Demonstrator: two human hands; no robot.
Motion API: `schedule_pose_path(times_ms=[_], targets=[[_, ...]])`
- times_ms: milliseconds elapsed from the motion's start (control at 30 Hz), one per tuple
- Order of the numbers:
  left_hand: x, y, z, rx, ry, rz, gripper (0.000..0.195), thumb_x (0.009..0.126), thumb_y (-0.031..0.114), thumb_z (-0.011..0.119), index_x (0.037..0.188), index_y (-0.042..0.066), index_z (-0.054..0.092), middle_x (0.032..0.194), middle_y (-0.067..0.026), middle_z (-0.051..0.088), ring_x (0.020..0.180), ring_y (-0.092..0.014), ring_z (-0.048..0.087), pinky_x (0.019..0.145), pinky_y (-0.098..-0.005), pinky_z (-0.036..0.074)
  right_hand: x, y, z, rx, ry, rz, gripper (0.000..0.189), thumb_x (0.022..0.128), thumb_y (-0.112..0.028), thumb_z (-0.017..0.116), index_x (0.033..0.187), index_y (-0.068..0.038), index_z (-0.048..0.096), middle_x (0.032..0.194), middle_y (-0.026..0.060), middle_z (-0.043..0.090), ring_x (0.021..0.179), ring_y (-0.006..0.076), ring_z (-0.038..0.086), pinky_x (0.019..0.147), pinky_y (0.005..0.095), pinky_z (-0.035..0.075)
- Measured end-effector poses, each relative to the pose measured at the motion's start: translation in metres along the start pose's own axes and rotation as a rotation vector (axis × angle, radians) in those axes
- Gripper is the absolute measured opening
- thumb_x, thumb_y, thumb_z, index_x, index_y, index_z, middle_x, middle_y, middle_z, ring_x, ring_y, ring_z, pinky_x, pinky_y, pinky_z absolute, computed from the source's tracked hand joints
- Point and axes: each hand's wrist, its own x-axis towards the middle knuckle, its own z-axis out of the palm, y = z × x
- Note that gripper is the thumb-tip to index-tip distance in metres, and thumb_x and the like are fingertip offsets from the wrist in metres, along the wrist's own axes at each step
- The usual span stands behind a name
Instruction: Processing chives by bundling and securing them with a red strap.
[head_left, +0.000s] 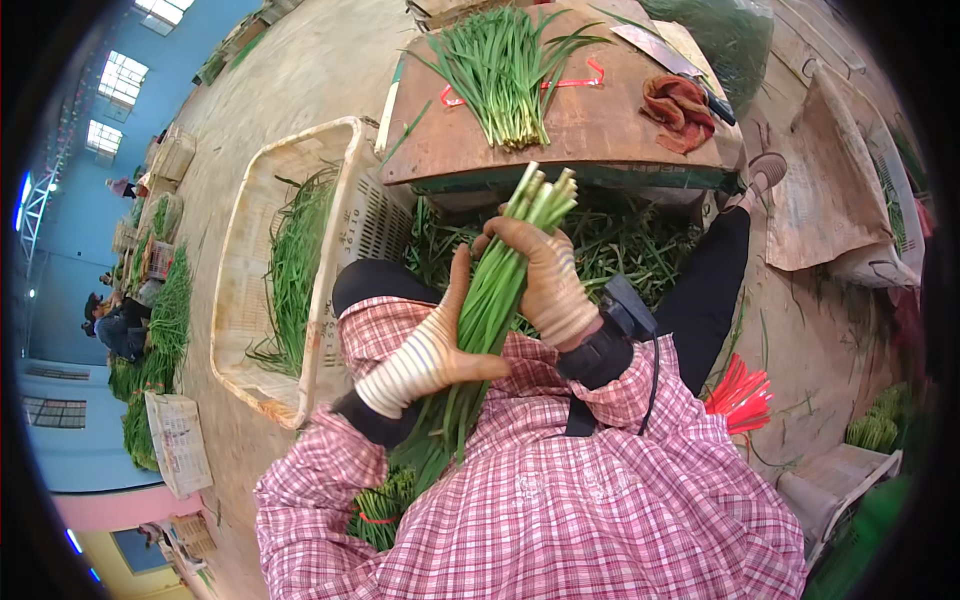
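Observation:
Both my hands wear striped knit gloves with brownish fingers. My right hand (551, 281) grips a bunch of garlic chives (491, 300) near its pale cut ends, which point away from me. Lower on the same bunch, my left hand (431, 345) cradles the leaves, its thumb across the front and its fingers along the left side. The leaf tips hang down over my lap. Ahead, a second pile of garlic chives (502, 82) lies on a wooden board (442, 142), over a red tie strip (581, 81).
A cleaver (656, 51) and a crumpled red cloth (679, 112) lie on the board's right side. A plastic crate (251, 187) with loose leaves stands left. Leaf scraps (630, 232) are heaped below the board. Red strips (739, 394) hang by my right hip. A tied bundle (379, 510) sits at lower left.

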Motion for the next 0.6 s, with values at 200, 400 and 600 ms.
schedule_pose_path(times_ms=[200,400,600], targets=[[-0.005,0.012,0.003,-0.098,0.177,-0.203,0.098,0.074,-0.011,0.066,0.158,0.009,0.019,0.139,-0.01,0.054,0.114,-0.015,0.057,0.092,-0.0264,0.05,0.023,-0.028,-0.03,-0.351,-0.035,-0.279,0.057,0.091,-0.045,0.07,0.128,-0.003,0.057,0.122,0.0075,0.061,0.114,0.0198,0.057,0.101,0.0372,0.044],[-0.013,0.008,-0.001,0.211,0.146,-0.128,0.096,0.073,-0.011,0.061,0.158,0.009,0.021,0.141,-0.0107,0.053,0.115,-0.016,0.056,0.092,-0.0256,0.048,0.031,-0.086,-0.02,-1.235,-0.117,-0.808,0.044,0.083,-0.034,0.076,0.112,-0.003,0.066,0.133,0.0178,0.055,0.119,0.031,0.057,0.101,0.0386,0.044],[-0.015,0.022,0.003,0.568,0.17,-0.203,0.097,0.069,-0.013,0.054,0.158,0.012,0.023,0.132,-0.0221,0.06,0.117,-0.022,0.059,0.095,-0.0262,0.045,0.028,-0.092,-0.023,-1.248,-0.228,-0.254,0.04,0.079,-0.033,0.08,0.095,0.003,0.071,0.098,0.0137,0.071,0.084,0.0197,0.066,0.078,0.0323,0.052]])
